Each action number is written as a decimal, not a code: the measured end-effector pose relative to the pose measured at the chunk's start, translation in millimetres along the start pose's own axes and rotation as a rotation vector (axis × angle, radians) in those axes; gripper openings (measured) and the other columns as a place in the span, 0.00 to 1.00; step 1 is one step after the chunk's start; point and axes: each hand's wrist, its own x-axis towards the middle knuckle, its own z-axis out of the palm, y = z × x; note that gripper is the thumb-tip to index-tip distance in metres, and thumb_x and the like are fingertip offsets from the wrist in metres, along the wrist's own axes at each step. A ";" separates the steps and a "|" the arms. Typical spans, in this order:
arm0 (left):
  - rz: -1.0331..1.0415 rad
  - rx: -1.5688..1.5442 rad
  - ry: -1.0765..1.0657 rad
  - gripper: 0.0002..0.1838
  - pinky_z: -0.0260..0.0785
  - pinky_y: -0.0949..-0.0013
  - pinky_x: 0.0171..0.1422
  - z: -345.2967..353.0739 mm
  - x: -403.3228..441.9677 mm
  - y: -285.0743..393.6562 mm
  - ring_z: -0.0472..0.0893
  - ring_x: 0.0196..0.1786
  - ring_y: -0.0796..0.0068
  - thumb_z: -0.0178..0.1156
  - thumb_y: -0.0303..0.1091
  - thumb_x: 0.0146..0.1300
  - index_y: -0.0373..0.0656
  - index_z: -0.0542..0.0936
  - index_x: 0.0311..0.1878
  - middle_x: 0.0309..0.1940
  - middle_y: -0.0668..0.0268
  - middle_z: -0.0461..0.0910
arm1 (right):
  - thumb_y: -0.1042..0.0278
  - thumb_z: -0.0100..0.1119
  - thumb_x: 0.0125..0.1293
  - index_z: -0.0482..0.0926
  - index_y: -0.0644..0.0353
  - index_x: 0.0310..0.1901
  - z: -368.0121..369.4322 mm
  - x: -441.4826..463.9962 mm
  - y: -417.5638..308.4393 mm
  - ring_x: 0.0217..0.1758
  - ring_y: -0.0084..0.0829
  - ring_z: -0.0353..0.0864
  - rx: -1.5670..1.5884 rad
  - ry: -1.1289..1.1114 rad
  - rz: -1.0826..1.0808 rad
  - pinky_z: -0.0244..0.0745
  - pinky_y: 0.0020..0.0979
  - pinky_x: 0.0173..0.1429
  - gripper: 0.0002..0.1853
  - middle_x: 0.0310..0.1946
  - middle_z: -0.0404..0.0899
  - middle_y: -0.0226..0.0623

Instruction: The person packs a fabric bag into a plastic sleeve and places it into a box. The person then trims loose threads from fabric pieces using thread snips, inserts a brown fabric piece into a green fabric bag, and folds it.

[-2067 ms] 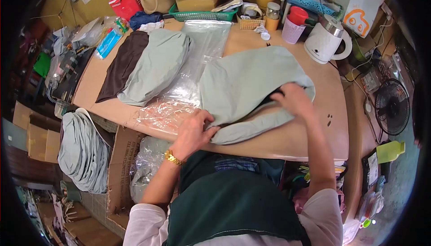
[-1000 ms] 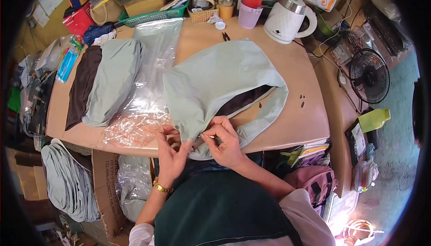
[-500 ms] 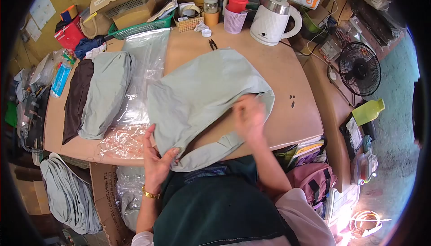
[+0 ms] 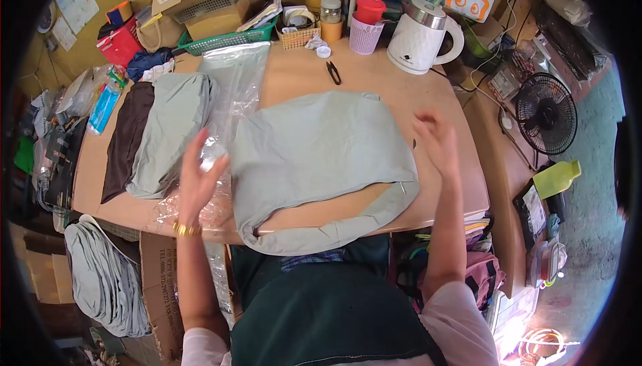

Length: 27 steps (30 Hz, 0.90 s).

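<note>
A pale grey-green cloth piece (image 4: 321,145), shaped like a bag with a wide strap loop, lies spread on the table in front of me. Its strap curves along the near edge, and tan tabletop shows through the gap. My left hand (image 4: 198,182) hovers left of the cloth, fingers spread and nothing in them. On the other side, my right hand (image 4: 438,140) is raised off the cloth's right edge, its fingers loosely bent and apart, slightly blurred. Beyond the cloth lie black thread snips (image 4: 334,72).
Left of the cloth are clear plastic sheeting (image 4: 235,78), a folded grey-green cloth (image 4: 170,132) and a dark brown cloth (image 4: 127,139). A white kettle (image 4: 416,38), a pink cup (image 4: 365,36) and a green basket (image 4: 227,41) line the back. A black fan (image 4: 546,113) stands right.
Both hands have let go of the cloth and moved apart, left hand up and leftward, right hand up and rightward. The cloth now lies flatter, its strap spread out.
</note>
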 end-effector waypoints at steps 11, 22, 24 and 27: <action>-0.022 -0.129 0.175 0.15 0.65 0.72 0.34 29.7 90.2 -14.2 0.67 0.28 0.83 0.62 0.38 0.67 0.33 0.79 0.31 0.22 0.70 0.76 | 0.66 0.59 0.69 0.82 0.65 0.35 79.7 120.3 16.7 0.32 0.24 0.78 -0.071 -0.073 -0.093 0.73 0.29 0.40 0.11 0.26 0.82 0.33; 0.096 -0.044 0.247 0.18 0.63 0.67 0.33 42.2 112.7 -35.9 0.62 0.25 0.76 0.59 0.42 0.70 0.35 0.75 0.32 0.19 0.62 0.67 | 0.63 0.62 0.64 0.81 0.65 0.40 122.6 108.6 13.8 0.38 0.36 0.82 -0.151 -0.226 -0.177 0.75 0.34 0.47 0.12 0.33 0.82 0.47; -0.007 0.073 0.177 0.15 0.65 0.68 0.35 28.4 110.5 -43.5 0.67 0.26 0.75 0.61 0.41 0.68 0.36 0.77 0.35 0.20 0.62 0.71 | 0.63 0.61 0.65 0.81 0.65 0.40 122.9 110.1 10.8 0.39 0.38 0.82 -0.141 -0.220 -0.142 0.75 0.35 0.47 0.12 0.33 0.82 0.48; -0.013 0.208 0.204 0.13 0.69 0.67 0.39 20.6 103.4 -34.8 0.76 0.31 0.68 0.64 0.39 0.65 0.38 0.78 0.41 0.27 0.60 0.78 | 0.64 0.59 0.67 0.80 0.65 0.41 122.6 110.4 -4.1 0.40 0.43 0.83 -0.250 -0.117 -0.156 0.75 0.38 0.48 0.11 0.35 0.83 0.50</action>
